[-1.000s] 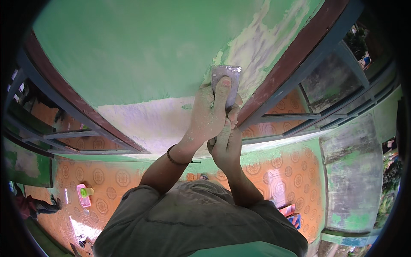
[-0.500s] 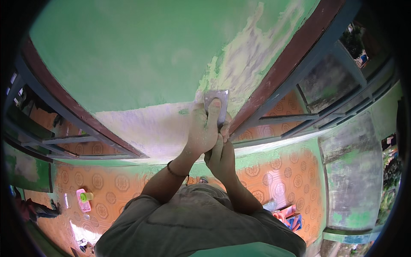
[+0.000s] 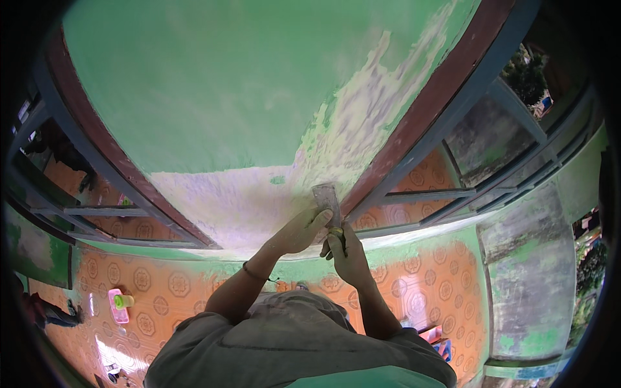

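Observation:
A flat metal scraper [image 3: 325,196] lies with its blade against the green wall [image 3: 213,84], at the lower part of a patch where the paint is off and pale, whitish plaster [image 3: 362,110] shows. My right hand [image 3: 348,256] is closed round the scraper's handle, below the blade. My left hand [image 3: 299,233] pinches the blade's lower part with the thumb on top; its other fingers are mostly hidden behind. A dark bracelet [image 3: 257,273] circles my left wrist.
Brown-framed windows [image 3: 420,123] flank the wall on both sides. Behind, on the orange tiled floor [image 3: 181,284], stand a pink tray with a yellow-green cup [image 3: 121,301] and some red and blue things [image 3: 440,339]. Another person [image 3: 48,310] is at the far left.
Both hands and the scraper have moved down the wall, toward me. My hands, bunched close together before, are now further apart, and more of the pale patch shows above the blade.

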{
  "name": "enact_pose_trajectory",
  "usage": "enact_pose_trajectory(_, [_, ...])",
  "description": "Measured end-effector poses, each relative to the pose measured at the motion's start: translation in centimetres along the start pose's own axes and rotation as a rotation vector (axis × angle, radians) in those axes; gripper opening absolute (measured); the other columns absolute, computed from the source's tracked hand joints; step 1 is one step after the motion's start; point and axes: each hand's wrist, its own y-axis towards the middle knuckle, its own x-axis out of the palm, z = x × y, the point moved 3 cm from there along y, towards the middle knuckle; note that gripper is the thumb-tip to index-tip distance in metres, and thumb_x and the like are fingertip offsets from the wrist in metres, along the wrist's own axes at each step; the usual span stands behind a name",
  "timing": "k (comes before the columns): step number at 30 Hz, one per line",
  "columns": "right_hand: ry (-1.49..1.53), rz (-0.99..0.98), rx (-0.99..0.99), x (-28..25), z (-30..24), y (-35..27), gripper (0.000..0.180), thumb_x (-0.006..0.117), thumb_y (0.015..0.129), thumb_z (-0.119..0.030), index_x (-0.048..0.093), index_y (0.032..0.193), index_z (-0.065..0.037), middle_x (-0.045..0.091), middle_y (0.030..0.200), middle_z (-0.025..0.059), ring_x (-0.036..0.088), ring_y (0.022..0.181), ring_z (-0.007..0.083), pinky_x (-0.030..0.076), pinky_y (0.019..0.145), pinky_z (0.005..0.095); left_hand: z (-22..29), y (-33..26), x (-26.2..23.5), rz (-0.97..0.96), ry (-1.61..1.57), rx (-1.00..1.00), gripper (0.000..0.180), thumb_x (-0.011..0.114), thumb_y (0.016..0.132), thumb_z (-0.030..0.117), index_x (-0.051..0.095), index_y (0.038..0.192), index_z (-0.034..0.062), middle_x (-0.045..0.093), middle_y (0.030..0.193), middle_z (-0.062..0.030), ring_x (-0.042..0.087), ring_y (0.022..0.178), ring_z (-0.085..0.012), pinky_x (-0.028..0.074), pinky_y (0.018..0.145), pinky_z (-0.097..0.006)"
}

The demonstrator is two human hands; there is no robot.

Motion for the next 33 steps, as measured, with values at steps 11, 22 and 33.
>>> enact_pose_trajectory(11, [-0.587,0.178,-0.53,-5.1,-7.3,5.5,0.021,0.056,0.1,-0.01,0.05,0.115,0.004,0.055,0.102,0.022,0.06,0.094,0.0434,0.048,0.074,0.0488,-1.4,-5.9,-5.5,-0.318,0.602,-0.114,0.027,0.06,0.1,0.027,0.068,0.112,0.0045,0.07,0.111,-0.0151,0.067,0.1,-0.0345,0.052,0.088,-0.043])
enact_pose_trajectory(22, [-0.554,0.493,-0.784,-5.4,-17.6,9.6,0.018,0.062,0.094,-0.007,0.056,0.11,0.001,0.062,0.092,0.0173,0.064,0.081,0.0407,0.051,0.069,0.0409,16.1,-6.9,-6.5,-0.336,1.465,0.518,0.024,0.071,0.089,0.019,0.071,0.112,0.0124,0.06,0.141,-0.001,0.052,0.133,-0.0219,0.029,0.12,-0.053])
enact_pose_trajectory(33, [-0.718,1.065,-1.242,-5.0,-21.2,13.5,0.021,0.075,0.083,-0.024,0.065,0.093,-0.009,0.068,0.086,0.0039,0.068,0.074,0.0241,0.052,0.063,0.0344,16.3,-9.0,-17.6,0.659,1.69,0.983,0.03,0.059,0.095,0.011,0.068,0.123,0.0112,0.06,0.141,-0.0093,0.044,0.142,-0.0296,0.02,0.122,-0.052])
